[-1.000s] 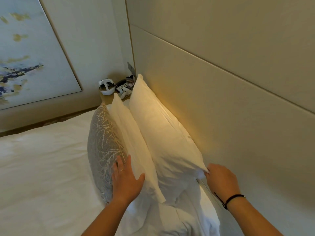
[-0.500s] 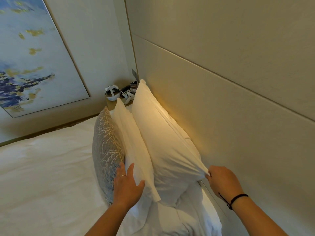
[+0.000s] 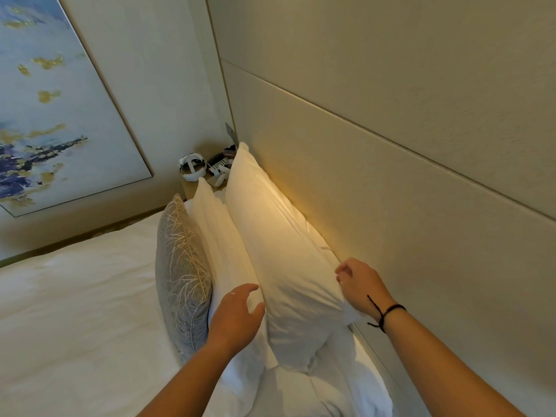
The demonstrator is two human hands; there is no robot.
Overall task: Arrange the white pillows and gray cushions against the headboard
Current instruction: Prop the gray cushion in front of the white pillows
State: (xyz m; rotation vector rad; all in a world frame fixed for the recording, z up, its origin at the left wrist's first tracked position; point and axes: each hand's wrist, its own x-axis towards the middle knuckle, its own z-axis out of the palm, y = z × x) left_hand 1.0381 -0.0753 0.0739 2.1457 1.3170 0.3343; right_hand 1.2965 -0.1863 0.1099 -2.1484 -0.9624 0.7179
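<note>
Head view: two white pillows stood on edge along the headboard. Rear pillow is leaned on the panel, front pillow just before it, gray cushion outermost on the bed. Left hand is laid on the front pillow, fingers spread and relaxed. Right hand is seen at the rear pillow's near corner, fingers loosely curled; a grip can't be confirmed.

Two bare forearms enter from the bottom of the frame, no sleeves showing. The right hand has a thin black cord bracelet knotted round its wrist, loose ends dangling. The left hand has a bare wrist.
</note>
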